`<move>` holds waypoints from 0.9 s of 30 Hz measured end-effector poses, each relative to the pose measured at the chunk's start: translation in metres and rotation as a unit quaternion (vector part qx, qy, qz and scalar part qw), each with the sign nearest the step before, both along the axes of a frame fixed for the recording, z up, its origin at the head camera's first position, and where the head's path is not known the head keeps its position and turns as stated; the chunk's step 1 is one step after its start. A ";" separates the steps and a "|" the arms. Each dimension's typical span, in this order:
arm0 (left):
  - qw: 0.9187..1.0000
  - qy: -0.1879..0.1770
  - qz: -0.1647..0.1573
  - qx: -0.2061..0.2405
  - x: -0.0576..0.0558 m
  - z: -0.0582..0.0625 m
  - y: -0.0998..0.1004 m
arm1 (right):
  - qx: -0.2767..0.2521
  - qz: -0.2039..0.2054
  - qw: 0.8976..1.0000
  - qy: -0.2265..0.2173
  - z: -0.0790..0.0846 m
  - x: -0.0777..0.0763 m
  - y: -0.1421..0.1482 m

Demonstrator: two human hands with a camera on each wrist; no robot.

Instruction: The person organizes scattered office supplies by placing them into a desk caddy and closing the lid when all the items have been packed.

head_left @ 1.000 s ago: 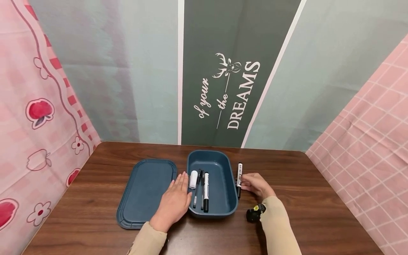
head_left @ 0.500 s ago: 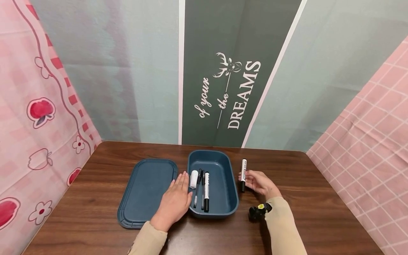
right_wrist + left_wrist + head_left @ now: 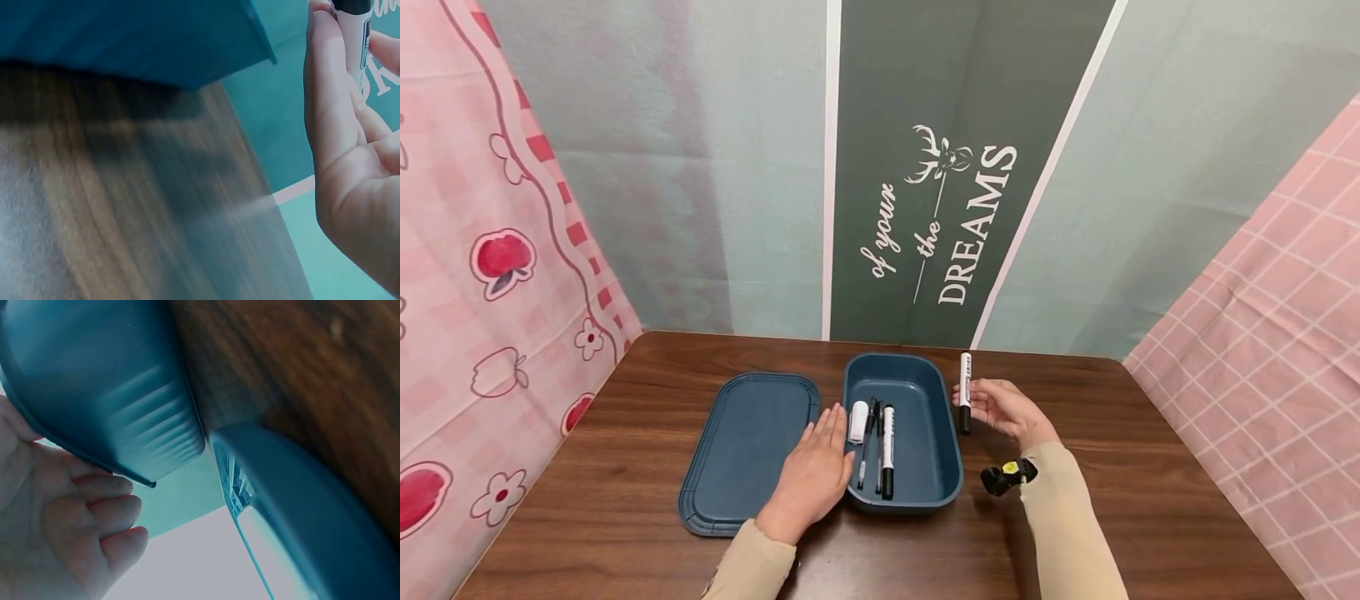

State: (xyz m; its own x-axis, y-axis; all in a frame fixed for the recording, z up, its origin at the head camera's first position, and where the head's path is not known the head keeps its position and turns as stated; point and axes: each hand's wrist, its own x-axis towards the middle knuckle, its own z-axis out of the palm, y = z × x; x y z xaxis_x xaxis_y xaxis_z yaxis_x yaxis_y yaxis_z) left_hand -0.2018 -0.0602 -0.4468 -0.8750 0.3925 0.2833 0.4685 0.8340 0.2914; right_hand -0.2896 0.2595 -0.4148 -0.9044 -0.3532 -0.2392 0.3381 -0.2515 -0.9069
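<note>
In the head view my right hand [image 3: 1003,411] pinches a white marker [image 3: 966,385] with a black end, held upright-looking just right of the blue box [image 3: 928,454]. The right wrist view shows the marker [image 3: 356,37] between thumb and fingers, above the tabletop. My left hand [image 3: 811,468] lies with straight fingers against the box's left rim; in the left wrist view its fingers [image 3: 119,512] are at the rim from outside. Inside the box, along its left side, lie a second black-and-white marker [image 3: 888,450], two slim black pens [image 3: 866,442] and a short white cylindrical item [image 3: 858,422].
A flat blue lid [image 3: 748,450] lies on the brown wooden table [image 3: 1120,467] left of the box. Behind the table hangs a green cloth [image 3: 902,75] with printed lettering; pink cloths flank both sides. A black camera [image 3: 1006,477] sits on the right wrist.
The marker, first beside the box's right wall, has moved away rightward with my right hand, then back left and farther from me, higher in the view. My left hand stays on the rim.
</note>
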 end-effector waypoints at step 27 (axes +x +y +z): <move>1.000 0.005 -0.001 0.003 0.000 0.000 -0.001 | 0.176 0.028 0.982 0.064 0.028 -0.009 -0.071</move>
